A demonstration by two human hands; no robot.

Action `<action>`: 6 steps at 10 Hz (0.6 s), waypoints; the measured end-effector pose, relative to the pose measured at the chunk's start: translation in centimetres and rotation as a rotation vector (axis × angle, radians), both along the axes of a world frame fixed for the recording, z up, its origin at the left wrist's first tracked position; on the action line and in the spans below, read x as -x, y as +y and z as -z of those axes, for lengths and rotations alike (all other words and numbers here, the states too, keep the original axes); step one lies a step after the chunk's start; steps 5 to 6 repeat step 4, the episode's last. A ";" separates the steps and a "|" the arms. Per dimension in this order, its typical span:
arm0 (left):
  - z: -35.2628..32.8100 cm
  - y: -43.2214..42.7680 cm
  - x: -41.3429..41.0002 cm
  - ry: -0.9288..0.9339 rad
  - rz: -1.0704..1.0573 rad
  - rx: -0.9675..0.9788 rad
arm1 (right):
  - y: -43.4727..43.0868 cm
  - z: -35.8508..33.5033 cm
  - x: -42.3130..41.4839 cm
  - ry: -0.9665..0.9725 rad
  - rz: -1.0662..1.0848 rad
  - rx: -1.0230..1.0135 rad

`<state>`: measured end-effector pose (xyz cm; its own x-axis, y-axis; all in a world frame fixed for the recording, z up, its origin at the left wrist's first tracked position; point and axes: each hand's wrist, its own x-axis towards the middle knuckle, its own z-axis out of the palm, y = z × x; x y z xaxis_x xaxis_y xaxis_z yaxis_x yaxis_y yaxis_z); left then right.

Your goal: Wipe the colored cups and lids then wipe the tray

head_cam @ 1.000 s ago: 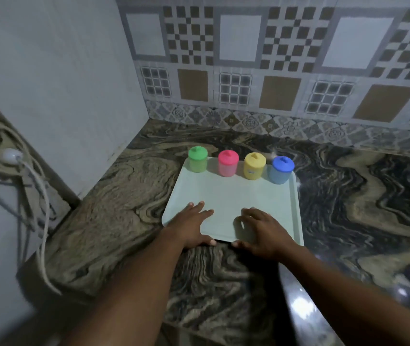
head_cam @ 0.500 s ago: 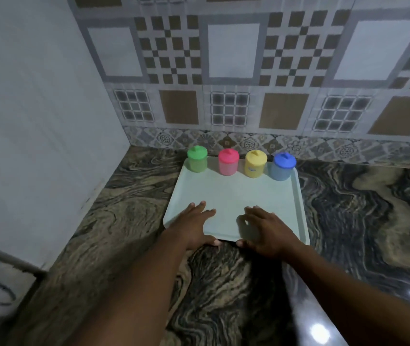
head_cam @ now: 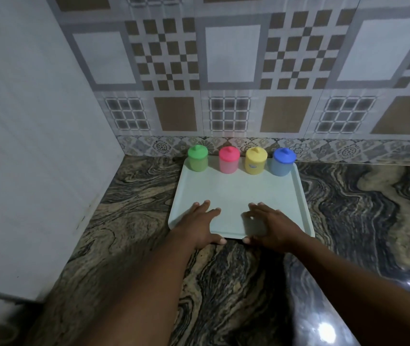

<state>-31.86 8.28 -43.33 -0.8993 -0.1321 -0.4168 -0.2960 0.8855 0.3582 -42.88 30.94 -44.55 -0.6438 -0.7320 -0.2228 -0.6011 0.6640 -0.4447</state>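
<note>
A pale green tray lies on the marbled counter. Along its far edge stand a green cup, a pink cup, a yellow cup and a blue cup, each under a lid of its own colour. My left hand lies flat on the tray's near left part, fingers spread, thumb at the near rim. My right hand rests beside it on the near middle, fingers slightly arched, fingertips on the tray, thumb at the rim. Neither hand holds anything.
The dark swirled counter stretches to the right of the tray. A plain white wall closes the left side and a patterned tile wall rises right behind the cups. The counter's front edge runs near the bottom right.
The view has tilted up and swung right, so the cables on the left wall have left the frame. Both hands stay in the same place on the tray, and the cups have not moved.
</note>
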 end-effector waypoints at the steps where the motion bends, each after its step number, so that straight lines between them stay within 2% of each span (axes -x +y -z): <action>1: -0.3 0.0 0.1 0.002 -0.005 -0.004 | -0.2 -0.4 0.1 -0.005 0.013 -0.025; 3: -2.6 1.4 -0.1 -0.105 0.001 0.061 | 0.2 -2.0 -1.2 0.078 0.063 -0.105; 4: -5.4 2.6 -0.4 -0.116 0.012 0.137 | 1.4 -4.3 -1.5 0.107 0.106 -0.094; 6: -5.4 2.6 -0.4 -0.116 0.012 0.137 | 1.4 -4.3 -1.5 0.107 0.106 -0.094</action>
